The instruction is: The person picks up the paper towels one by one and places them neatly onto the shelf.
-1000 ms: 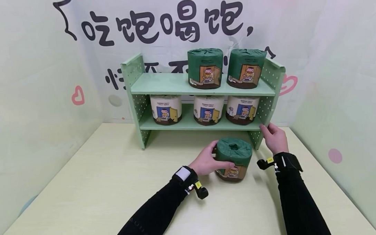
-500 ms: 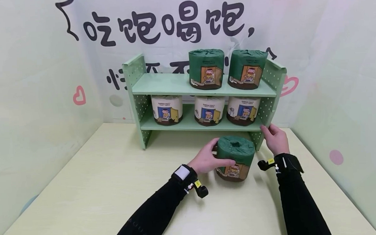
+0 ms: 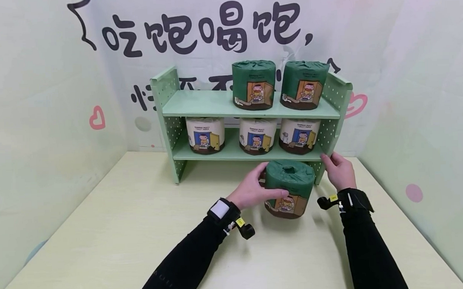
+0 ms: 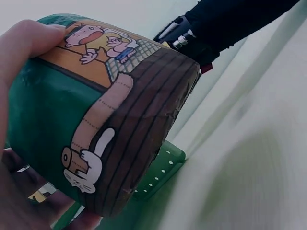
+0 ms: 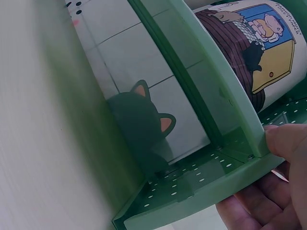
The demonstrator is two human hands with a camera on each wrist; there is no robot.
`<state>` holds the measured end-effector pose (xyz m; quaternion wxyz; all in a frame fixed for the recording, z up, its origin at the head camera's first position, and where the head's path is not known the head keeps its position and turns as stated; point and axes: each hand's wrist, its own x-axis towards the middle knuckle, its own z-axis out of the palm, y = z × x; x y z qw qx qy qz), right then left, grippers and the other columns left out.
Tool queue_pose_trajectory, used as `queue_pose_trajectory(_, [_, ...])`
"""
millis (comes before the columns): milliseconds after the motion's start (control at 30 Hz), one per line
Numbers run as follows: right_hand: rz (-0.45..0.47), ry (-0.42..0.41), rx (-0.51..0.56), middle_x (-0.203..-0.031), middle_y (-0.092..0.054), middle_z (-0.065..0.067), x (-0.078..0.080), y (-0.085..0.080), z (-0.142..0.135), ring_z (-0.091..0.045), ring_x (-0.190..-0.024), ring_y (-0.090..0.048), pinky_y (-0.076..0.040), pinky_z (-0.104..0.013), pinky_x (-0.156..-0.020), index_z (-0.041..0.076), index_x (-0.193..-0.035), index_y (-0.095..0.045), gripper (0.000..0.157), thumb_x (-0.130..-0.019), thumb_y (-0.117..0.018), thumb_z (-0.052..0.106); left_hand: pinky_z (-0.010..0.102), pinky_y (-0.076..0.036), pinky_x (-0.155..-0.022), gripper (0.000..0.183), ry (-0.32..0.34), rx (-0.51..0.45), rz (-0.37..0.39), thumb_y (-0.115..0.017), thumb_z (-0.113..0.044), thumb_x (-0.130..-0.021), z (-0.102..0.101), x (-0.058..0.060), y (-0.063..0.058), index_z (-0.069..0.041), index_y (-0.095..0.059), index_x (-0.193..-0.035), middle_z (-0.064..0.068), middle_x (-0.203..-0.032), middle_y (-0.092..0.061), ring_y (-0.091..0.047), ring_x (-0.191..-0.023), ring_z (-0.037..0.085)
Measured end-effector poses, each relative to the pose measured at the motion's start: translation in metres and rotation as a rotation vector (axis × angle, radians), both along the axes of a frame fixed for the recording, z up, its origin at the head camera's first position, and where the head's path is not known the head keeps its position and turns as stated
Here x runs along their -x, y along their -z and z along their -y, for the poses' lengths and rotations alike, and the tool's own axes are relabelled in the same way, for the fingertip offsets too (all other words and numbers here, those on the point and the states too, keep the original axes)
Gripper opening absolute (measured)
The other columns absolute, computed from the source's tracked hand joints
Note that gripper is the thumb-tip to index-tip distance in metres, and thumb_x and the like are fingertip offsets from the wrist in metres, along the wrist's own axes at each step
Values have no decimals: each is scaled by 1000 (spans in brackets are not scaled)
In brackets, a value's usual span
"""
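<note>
My left hand (image 3: 257, 188) grips a green-wrapped toilet paper roll (image 3: 290, 180), thumb across its printed front and fingers round its far side. In the left wrist view the roll (image 4: 110, 115) is tilted, its brown base lifted off the table. My right hand (image 3: 339, 170) pinches the right side panel of a light green two-tier shelf (image 3: 203, 103); the right wrist view shows the thumb (image 5: 285, 139) at the lower board's edge and fingers outside the panel. Two green rolls (image 3: 254, 85) stand on the upper board, toward the right. Three white toilet paper rolls (image 3: 205, 135) line the lower board.
The shelf stands at the back of a pale wooden table (image 3: 104, 234). Behind it hangs a white backdrop (image 3: 204, 26) with dark lettering, and patterned side panels (image 3: 418, 112) close off left and right.
My left hand has raised the green toilet paper roll off the table, slightly up and toward the shelf. The right hand keeps its hold on the shelf's side.
</note>
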<state>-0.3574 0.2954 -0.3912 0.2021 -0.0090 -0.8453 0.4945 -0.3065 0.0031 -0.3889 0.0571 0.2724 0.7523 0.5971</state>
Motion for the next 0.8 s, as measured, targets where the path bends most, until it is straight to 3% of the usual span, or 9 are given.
queue_pose_trajectory(367, [15, -15, 28, -128, -59, -18, -1, -2, 0, -29, -113, -55, -43, -52, -99, 7, -142, -52, 52, -103, -52, 42, 35, -54, -84, 86, 30, -49, -54, -86, -33, -76, 5, -3, -16, -30, -38, -148, -2, -125, -53, -52, -109, 16])
queue_pose_trajectory(800, [38, -4, 39, -129, -58, -17, 0, 0, 1, -28, -114, -55, -44, -51, -99, 8, -143, -51, 53, -104, -51, 44, 34, -56, -82, 83, 25, -62, -84, -84, -36, -78, 13, -8, -31, -26, -39, -147, 0, -125, -52, -53, -108, 17])
